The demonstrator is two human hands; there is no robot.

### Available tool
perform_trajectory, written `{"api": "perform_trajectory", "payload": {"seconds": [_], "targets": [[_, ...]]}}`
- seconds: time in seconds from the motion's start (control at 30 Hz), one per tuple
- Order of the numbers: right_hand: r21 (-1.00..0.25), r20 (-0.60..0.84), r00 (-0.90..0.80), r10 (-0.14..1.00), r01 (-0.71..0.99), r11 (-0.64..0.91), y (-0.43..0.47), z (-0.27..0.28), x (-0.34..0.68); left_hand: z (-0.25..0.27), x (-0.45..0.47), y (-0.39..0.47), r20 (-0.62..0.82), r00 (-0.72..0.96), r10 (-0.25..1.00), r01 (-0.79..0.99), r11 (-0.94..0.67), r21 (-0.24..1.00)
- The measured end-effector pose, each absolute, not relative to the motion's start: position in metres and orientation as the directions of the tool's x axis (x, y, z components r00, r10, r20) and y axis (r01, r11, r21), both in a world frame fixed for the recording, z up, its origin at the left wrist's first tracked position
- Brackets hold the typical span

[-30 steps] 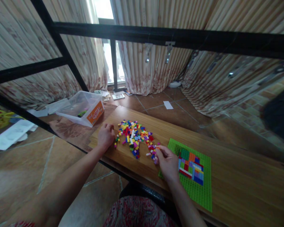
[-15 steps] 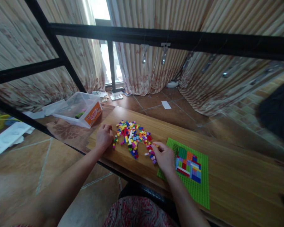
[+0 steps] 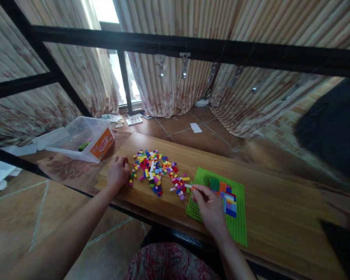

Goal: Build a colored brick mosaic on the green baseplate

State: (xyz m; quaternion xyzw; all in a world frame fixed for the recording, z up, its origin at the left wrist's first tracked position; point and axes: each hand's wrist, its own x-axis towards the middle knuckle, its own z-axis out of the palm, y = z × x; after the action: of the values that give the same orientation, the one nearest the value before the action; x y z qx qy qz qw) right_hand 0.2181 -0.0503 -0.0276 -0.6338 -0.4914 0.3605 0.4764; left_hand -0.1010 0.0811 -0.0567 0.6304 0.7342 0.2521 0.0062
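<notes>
My right hand (image 3: 211,206) is over the left part of a green baseplate (image 3: 239,229), its thumb and forefinger pinched on a small orange toy brick (image 3: 193,188). A white brick (image 3: 188,186) appears just beside those fingertips. Behind the hand, a patch of joined colored bricks (image 3: 230,204) is fixed to the plate, partly covered by the fingers. Loose toy bricks (image 3: 152,167) lie in a heap on the wooden bench. At the heap's left edge rests my left hand (image 3: 118,171), its fingers curled closed; what is inside them, if anything, is hidden.
A clear plastic box (image 3: 76,153) with an orange label stands beyond my left hand. The wooden bench (image 3: 280,206) extends to the right. A black metal rail (image 3: 146,42) crosses ahead, in front of striped curtains (image 3: 163,89). Papers (image 3: 196,127) lie on the tiled floor.
My right hand has drawn back from the heap to the baseplate with a small brick in its fingertips. My left hand stays beside the heap. The whole view has shifted.
</notes>
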Motion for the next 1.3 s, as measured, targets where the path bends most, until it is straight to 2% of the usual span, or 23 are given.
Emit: {"api": "perform_trajectory", "payload": {"seconds": [0.27, 0.4, 0.5, 0.63, 0.73, 0.8, 0.9, 1.3], "targets": [[-0.906, 0.012, 0.486, 0.874, 0.374, -0.196, -0.084, -0.039, 0.29, -0.054, -0.101, 0.081, 0.319, -0.192, 0.928, 0.935, 0.074, 0.346], [-0.869, 0.057, 0.53, 0.846, 0.444, -0.22, -0.079, -0.042, 0.314, -0.054, -0.101, 0.082, 0.315, -0.19, 0.93, 0.938, 0.077, 0.339], [-0.787, 0.145, 0.507, 0.85, 0.58, -0.212, -0.074, -0.041, 0.319, -0.054, -0.102, 0.082, 0.319, -0.182, 0.93, 0.939, 0.068, 0.338], [-0.58, 0.283, 0.376, 0.882, 0.8, -0.155, -0.068, -0.038, 0.317, -0.055, -0.103, 0.083, 0.328, -0.178, 0.928, 0.939, 0.061, 0.339], [-0.462, 0.317, 0.284, 0.905, 0.88, -0.114, -0.063, -0.037, 0.314, -0.055, -0.103, 0.083, 0.33, -0.172, 0.928, 0.942, 0.057, 0.332], [-0.428, 0.321, 0.253, 0.913, 0.899, -0.098, -0.06, -0.037, 0.312, -0.054, -0.102, 0.082, 0.321, -0.174, 0.931, 0.945, 0.066, 0.321], [-0.438, 0.332, 0.242, 0.912, 0.895, -0.078, -0.055, -0.04, 0.311, -0.052, -0.1, 0.081, 0.301, -0.182, 0.936, 0.946, 0.084, 0.312], [-0.65, 0.314, 0.358, 0.879, 0.756, -0.076, -0.058, -0.043, 0.314, -0.054, -0.1, 0.082, 0.322, -0.181, 0.929, 0.949, 0.078, 0.307]]}}
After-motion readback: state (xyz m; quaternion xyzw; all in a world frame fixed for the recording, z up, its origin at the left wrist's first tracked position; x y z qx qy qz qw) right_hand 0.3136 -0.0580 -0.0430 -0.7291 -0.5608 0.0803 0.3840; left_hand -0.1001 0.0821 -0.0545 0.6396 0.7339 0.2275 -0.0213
